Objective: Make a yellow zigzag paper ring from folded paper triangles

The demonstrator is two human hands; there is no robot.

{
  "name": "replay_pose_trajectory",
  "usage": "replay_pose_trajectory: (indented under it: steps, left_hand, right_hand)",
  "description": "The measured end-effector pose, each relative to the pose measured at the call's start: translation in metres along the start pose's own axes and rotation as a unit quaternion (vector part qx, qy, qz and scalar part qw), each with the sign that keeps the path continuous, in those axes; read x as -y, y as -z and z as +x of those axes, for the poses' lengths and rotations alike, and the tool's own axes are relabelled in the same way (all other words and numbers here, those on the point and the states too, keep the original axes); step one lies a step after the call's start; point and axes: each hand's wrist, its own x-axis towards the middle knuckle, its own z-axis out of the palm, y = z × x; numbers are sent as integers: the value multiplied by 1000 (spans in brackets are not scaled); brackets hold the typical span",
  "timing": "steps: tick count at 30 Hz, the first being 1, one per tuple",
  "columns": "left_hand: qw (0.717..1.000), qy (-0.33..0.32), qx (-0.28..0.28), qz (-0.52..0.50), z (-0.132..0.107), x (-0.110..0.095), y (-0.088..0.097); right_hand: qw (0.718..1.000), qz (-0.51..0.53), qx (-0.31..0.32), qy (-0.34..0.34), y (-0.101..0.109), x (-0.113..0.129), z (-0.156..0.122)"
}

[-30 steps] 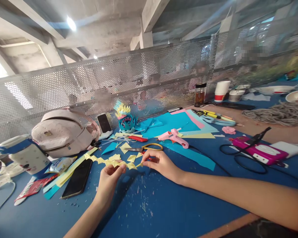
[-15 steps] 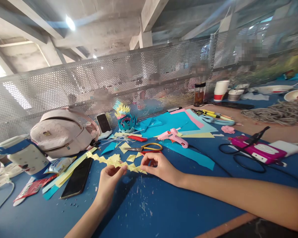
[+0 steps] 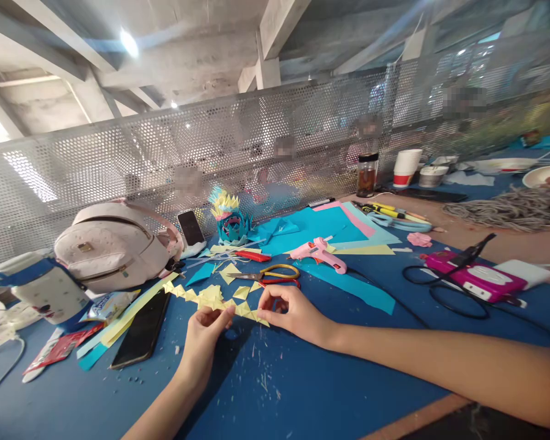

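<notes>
My left hand point(image 3: 205, 333) pinches a yellow zigzag paper strip point(image 3: 211, 299) near its middle, just above the blue table point(image 3: 279, 391). My right hand point(image 3: 289, 311) pinches the strip's right end between thumb and fingers. The strip's left end trails toward a black phone point(image 3: 142, 330). Yellow-handled scissors point(image 3: 275, 274) and loose yellow paper triangles point(image 3: 231, 272) lie just beyond my hands. A blue and yellow paper flower point(image 3: 230, 220) stands further back.
A pink glue gun point(image 3: 318, 253) lies on blue, pink and yellow paper sheets point(image 3: 334, 229). A beige backpack point(image 3: 114, 244) and a mug point(image 3: 46, 287) sit at the left. A magenta device point(image 3: 479, 278) with black cable is at the right. A perforated metal screen point(image 3: 211, 146) backs the table.
Both hands shifted slightly down and toward me with the strip; the right hand's pinch moved along to the strip's right tip.
</notes>
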Motion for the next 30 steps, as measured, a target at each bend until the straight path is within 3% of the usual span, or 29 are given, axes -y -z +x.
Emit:
replay_pose_trajectory:
  steps: [30]
  left_hand:
    - [999,16,-7,-35,-2,-2,-3]
  right_hand:
    - [1000,-10,14,-6,-2,-6,0]
